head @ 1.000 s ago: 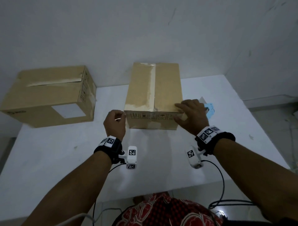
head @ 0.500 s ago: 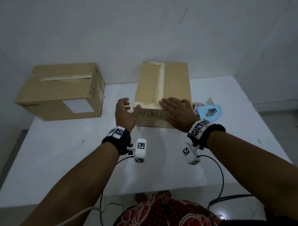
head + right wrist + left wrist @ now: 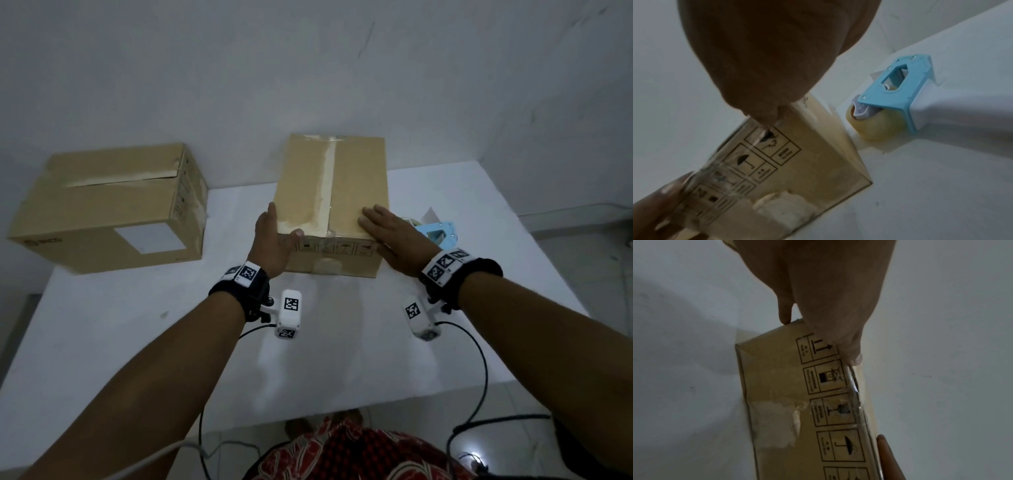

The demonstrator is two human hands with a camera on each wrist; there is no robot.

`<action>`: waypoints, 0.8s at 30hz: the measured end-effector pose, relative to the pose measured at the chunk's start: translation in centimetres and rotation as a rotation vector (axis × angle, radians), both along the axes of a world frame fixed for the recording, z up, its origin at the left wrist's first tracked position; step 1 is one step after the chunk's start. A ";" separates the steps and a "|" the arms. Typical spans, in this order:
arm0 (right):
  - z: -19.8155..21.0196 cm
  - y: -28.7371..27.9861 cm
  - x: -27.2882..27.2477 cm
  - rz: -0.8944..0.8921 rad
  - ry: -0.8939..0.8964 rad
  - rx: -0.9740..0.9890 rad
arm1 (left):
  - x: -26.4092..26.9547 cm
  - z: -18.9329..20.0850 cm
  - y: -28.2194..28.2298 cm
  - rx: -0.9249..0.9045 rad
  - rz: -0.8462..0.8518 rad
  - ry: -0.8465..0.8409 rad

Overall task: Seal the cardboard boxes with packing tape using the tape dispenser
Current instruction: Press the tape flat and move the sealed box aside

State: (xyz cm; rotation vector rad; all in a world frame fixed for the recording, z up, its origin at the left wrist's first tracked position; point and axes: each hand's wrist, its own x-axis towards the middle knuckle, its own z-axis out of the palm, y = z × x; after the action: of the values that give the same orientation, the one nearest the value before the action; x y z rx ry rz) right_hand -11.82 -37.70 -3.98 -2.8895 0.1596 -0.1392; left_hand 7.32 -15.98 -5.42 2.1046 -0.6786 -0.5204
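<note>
A cardboard box [image 3: 334,192] stands mid-table, with clear tape running along its top seam and down over the near face [image 3: 840,404]. My left hand [image 3: 274,240] lies with straight fingers along the box's left side, thumb on the near top edge. Flat on the right part of the box top near the front edge rests my right hand [image 3: 394,236], fingers straight. The blue tape dispenser [image 3: 894,95] with its tape roll lies on the table just right of the box, behind my right hand. Neither hand touches it.
A second, larger cardboard box [image 3: 113,209] with a slightly gaping top flap sits at the table's back left against the wall. The white table [image 3: 137,342] ends close on the right and near sides. Wrist-camera cables hang at the front edge.
My left hand went from a curled fist at the near left corner to flat against the box's left side. My right hand slid along the top near the front edge.
</note>
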 end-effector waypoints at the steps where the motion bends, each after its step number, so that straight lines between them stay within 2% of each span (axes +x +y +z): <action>1: -0.3 0.5 0.2 -0.011 -0.017 0.009 | -0.1 0.1 0.0 -0.026 0.040 0.010; 6: -0.6 0.0 0.3 0.077 -0.066 0.057 | -1.2 0.4 0.5 -0.081 0.278 0.046; 10: 0.3 -2.1 0.1 0.149 -0.106 0.090 | -2.4 0.8 0.2 -0.109 0.335 0.017; 14: 0.0 -2.0 0.3 0.187 -0.123 0.071 | -2.9 0.2 -1.1 -0.162 0.405 0.138; 17: 1.1 -2.2 1.3 0.029 -0.147 0.204 | -4.1 0.8 -2.4 -0.189 0.583 0.427; 19: 2.0 -2.6 2.7 -0.147 -0.250 0.304 | -4.7 1.5 -3.0 -0.173 0.614 0.559; 21: 3.2 -3.6 4.4 -0.271 -0.295 0.330 | -4.6 1.5 -3.4 -0.164 0.599 0.615; 24: 5.0 -5.6 7.2 -0.395 -0.100 0.298 | -4.2 1.1 -4.0 -0.219 0.626 0.681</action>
State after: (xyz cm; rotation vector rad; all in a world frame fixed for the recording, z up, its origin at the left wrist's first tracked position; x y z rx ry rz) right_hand -4.60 -43.26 1.06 -2.5154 0.6714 -0.3006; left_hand 3.09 -19.94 -4.31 1.6502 0.2965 -0.7024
